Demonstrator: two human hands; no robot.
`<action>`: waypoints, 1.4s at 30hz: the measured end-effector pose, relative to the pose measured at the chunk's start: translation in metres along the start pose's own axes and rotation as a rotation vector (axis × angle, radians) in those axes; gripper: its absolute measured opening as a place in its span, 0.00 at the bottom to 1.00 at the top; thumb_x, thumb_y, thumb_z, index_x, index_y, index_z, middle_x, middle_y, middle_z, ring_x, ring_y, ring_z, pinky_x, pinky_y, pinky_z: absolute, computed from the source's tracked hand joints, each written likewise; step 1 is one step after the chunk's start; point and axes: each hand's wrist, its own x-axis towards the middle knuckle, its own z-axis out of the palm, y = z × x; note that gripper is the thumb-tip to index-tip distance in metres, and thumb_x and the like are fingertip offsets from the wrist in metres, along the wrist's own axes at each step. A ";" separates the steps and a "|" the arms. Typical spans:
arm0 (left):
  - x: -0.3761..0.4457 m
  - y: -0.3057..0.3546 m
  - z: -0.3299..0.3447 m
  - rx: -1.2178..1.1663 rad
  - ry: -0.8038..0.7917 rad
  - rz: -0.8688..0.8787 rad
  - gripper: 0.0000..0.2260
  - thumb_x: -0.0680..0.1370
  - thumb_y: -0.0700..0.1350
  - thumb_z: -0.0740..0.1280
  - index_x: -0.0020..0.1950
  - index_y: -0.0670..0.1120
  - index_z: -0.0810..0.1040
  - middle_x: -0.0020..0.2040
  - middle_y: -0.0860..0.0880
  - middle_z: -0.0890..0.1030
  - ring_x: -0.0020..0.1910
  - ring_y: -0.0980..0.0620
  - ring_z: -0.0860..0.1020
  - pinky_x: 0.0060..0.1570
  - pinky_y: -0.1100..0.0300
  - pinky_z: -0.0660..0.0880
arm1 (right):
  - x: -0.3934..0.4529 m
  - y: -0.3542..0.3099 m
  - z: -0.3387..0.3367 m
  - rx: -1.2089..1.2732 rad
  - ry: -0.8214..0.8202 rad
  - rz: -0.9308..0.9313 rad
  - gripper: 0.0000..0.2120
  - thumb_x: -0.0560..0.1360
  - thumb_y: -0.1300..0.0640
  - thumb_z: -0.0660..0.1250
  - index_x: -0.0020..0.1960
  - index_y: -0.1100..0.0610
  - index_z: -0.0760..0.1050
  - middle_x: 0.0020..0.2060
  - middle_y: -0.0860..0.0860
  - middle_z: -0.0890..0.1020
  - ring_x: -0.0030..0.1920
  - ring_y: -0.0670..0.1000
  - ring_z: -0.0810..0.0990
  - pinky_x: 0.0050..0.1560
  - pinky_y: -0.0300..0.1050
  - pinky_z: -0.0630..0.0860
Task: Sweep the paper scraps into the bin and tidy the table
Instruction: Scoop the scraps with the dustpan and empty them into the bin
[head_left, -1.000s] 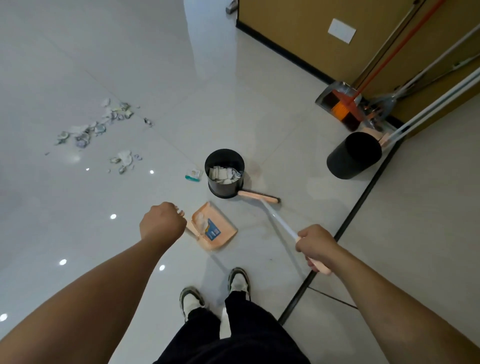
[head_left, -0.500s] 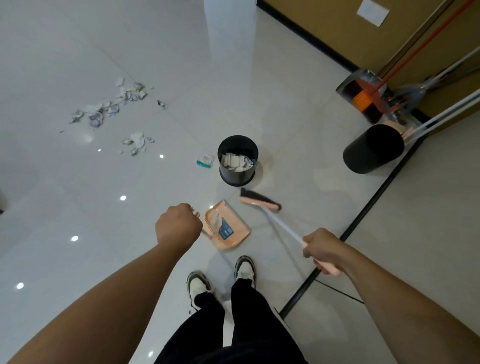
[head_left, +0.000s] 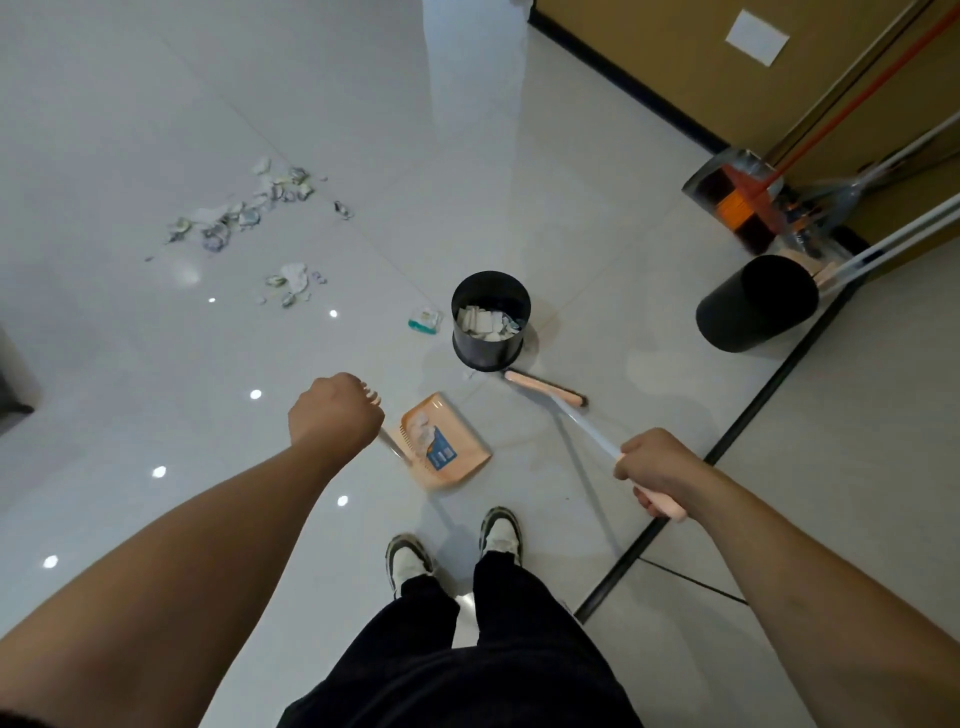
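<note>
My left hand (head_left: 332, 415) grips the handle of a peach dustpan (head_left: 449, 447), which rests on the floor with a few white scraps in it. My right hand (head_left: 657, 465) grips the handle of a peach broom (head_left: 545, 387); its head lies on the floor just right of a small black bin (head_left: 491, 345) holding paper scraps. Torn paper scraps (head_left: 244, 218) lie scattered on the glossy tiles at upper left, with a smaller cluster (head_left: 291, 283) nearer. A green-white packet (head_left: 425, 318) lies left of the bin.
A second black bin (head_left: 753, 306) stands at right by the wall, next to an orange broom and dustpan set (head_left: 737, 202) and leaning mop poles. A dark floor strip (head_left: 727, 441) runs diagonally at right. My shoes (head_left: 452, 551) are below the dustpan.
The view has shifted, so the bin and scraps sit slightly lower and further right in frame. The broom head stays by the bin; both hands keep their grips.
</note>
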 end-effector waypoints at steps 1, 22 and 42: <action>0.001 -0.010 -0.002 0.010 0.000 -0.017 0.03 0.66 0.46 0.64 0.36 0.47 0.76 0.37 0.48 0.78 0.36 0.45 0.77 0.34 0.60 0.71 | 0.005 0.001 0.005 0.013 -0.006 0.009 0.05 0.73 0.67 0.67 0.49 0.63 0.76 0.33 0.60 0.73 0.24 0.52 0.70 0.26 0.41 0.69; 0.095 -0.252 -0.084 -0.153 0.020 -0.120 0.05 0.66 0.49 0.68 0.34 0.47 0.78 0.33 0.50 0.79 0.33 0.48 0.77 0.30 0.61 0.68 | -0.062 -0.132 0.288 0.225 -0.064 -0.046 0.07 0.71 0.70 0.68 0.48 0.64 0.78 0.32 0.58 0.74 0.29 0.53 0.71 0.27 0.41 0.65; 0.235 -0.280 -0.149 -0.119 0.085 -0.156 0.06 0.68 0.49 0.66 0.33 0.48 0.75 0.32 0.49 0.77 0.31 0.48 0.75 0.30 0.61 0.68 | -0.015 -0.337 0.308 0.534 -0.084 0.027 0.02 0.78 0.68 0.63 0.49 0.63 0.72 0.31 0.55 0.70 0.20 0.48 0.67 0.20 0.35 0.65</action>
